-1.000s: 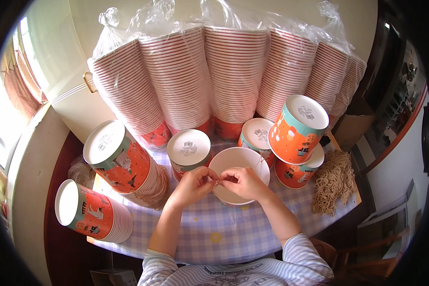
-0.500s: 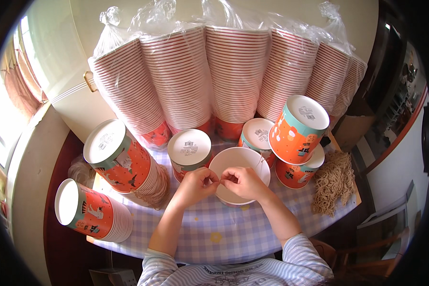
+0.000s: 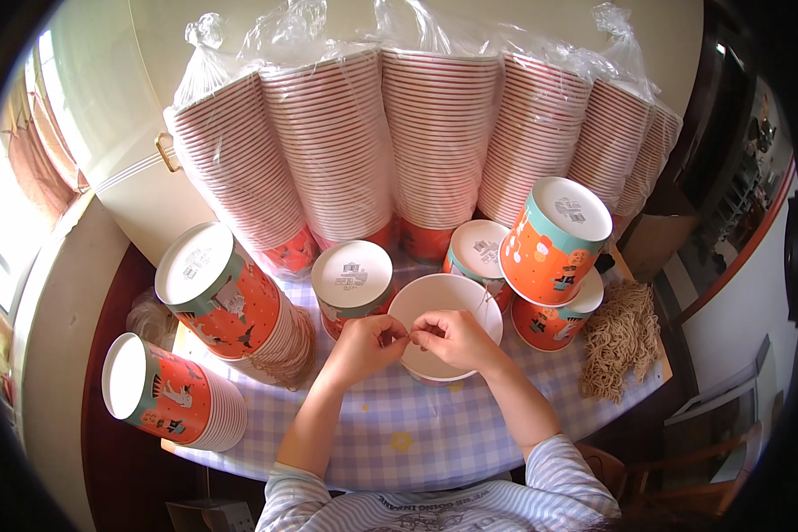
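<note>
My left hand and my right hand meet with fingertips pinched together, close to the near left rim of a paper bucket. The bucket stands mouth up, showing its white inside. What the fingertips hold is too small to make out. A thin brown cord end shows at the bucket's far right rim. Just beyond my left hand, an upside-down orange and teal bucket shows its white base. Another upturned bucket sits behind the open one.
Tall bagged bucket stacks line the back. At the right, one upturned bucket rests on another, beside a heap of beige cords. Two upturned stacks stand left, cords draped by one. A checked cloth covers the table.
</note>
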{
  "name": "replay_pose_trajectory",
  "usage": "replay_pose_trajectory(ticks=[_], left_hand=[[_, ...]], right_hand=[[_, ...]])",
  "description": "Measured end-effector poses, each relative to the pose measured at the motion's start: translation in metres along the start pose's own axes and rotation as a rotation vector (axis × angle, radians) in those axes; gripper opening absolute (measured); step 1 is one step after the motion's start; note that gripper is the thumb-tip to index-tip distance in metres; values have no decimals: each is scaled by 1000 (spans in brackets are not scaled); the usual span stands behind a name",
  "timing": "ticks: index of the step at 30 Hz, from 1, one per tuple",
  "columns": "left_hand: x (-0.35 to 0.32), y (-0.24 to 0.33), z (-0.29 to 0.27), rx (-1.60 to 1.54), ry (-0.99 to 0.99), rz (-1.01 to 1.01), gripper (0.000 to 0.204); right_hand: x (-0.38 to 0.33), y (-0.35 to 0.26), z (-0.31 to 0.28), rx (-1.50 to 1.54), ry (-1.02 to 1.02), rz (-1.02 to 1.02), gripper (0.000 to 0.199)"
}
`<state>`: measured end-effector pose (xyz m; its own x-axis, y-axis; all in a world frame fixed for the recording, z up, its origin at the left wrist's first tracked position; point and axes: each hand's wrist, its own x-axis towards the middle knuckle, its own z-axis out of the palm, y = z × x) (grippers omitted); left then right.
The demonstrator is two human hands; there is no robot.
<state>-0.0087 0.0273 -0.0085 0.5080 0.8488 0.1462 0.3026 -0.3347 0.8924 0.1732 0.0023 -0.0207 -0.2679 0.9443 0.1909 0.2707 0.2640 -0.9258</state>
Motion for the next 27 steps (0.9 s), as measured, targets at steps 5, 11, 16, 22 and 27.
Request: replay_pose_trajectory(ticks=[5, 11, 16, 22, 27], left_hand=[[2, -2, 0, -22, 1, 13, 11], [2, -5, 0, -72, -6, -5, 10], [2, -5, -1, -83, -11, -20, 11], [3, -10, 0, -82, -16, -29, 12], [3, -12, 0, -91, 2, -39, 11]], right_hand=[[1, 2, -1, 24, -25, 25, 7], [0, -5, -1, 14, 15, -2, 6], [0, -7, -1, -10, 5, 19, 7], [0, -6, -1, -47, 22, -1, 8], [-1, -13, 0, -140, 40, -41, 11]])
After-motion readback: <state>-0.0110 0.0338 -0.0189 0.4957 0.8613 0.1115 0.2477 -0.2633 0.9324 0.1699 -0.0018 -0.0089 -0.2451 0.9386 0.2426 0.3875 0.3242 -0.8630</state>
